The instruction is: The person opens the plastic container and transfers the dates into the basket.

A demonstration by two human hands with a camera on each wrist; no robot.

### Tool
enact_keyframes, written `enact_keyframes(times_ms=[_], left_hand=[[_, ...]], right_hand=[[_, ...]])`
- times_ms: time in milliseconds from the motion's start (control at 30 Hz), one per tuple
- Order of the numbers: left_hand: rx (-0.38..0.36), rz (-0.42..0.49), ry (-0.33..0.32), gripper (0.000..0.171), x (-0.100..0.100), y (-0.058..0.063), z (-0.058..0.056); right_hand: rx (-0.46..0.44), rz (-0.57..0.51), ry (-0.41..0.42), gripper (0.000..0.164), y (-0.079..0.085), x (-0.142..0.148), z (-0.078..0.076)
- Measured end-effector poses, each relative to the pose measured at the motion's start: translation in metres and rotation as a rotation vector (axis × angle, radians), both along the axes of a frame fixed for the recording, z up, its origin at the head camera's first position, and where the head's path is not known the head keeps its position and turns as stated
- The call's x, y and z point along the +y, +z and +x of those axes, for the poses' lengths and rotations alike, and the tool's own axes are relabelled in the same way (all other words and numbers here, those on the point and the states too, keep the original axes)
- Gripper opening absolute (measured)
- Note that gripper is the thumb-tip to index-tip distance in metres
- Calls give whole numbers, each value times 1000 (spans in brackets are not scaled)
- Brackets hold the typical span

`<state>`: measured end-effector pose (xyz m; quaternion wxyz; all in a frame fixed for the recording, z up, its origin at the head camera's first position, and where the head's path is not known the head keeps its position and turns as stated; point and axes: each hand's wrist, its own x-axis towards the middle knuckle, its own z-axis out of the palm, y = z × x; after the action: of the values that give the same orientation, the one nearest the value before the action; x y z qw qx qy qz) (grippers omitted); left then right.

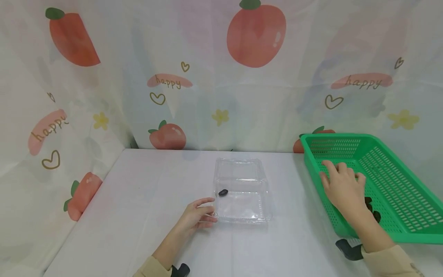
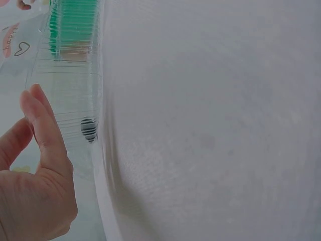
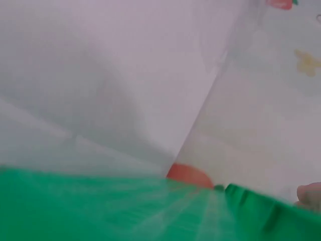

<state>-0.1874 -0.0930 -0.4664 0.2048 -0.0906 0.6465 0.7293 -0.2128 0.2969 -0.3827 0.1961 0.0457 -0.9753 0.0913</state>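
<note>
A clear plastic clamshell box [image 1: 238, 206] lies on the white table with its lid folded back. Inside it, at the left side, is one small dark oval piece [image 1: 223, 192], seen through the ribbed wall in the left wrist view. My left hand [image 1: 198, 215] is at the box's left wall, fingertips right against it and fingers loosely extended. Over the left part of a green basket [image 1: 405, 184] hovers my right hand [image 1: 344, 188], fingers spread and slightly bent, with nothing visible between them. Several dark brown pieces [image 1: 377, 216] lie in the basket, partly hidden behind the right wrist.
The white table [image 1: 152, 184] stretches between a patterned cloth backdrop [image 1: 204, 111] and the person. The basket stands at the right, its tall slotted walls around the right hand. Dark wrist straps [image 1: 348, 250] show near both cuffs.
</note>
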Motion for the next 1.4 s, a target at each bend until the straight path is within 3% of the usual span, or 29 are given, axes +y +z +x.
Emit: enact_keyframes(times_ms=[200, 300, 633, 900, 1100, 1400], left_hand=[[-4, 0, -1, 43, 0, -1, 0], [-3, -2, -1, 43, 0, -2, -1], [-10, -9, -2, 43, 0, -2, -1], [3, -3, -3, 43, 0, -1, -1], [6, -4, -4, 43, 0, 0, -1], [3, 6, -3, 42, -1, -1, -1]], right_hand=[[41, -28, 68, 33, 0, -32, 2], [19, -51, 93, 32, -4, -49, -2], [-34, -9, 173, 36, -30, -112, -12], [-24, 49, 301, 38, -55, -158, -11], [-66, 106, 345, 41, -70, -180, -13], [-155, 202, 381, 45, -78, -199, -17]])
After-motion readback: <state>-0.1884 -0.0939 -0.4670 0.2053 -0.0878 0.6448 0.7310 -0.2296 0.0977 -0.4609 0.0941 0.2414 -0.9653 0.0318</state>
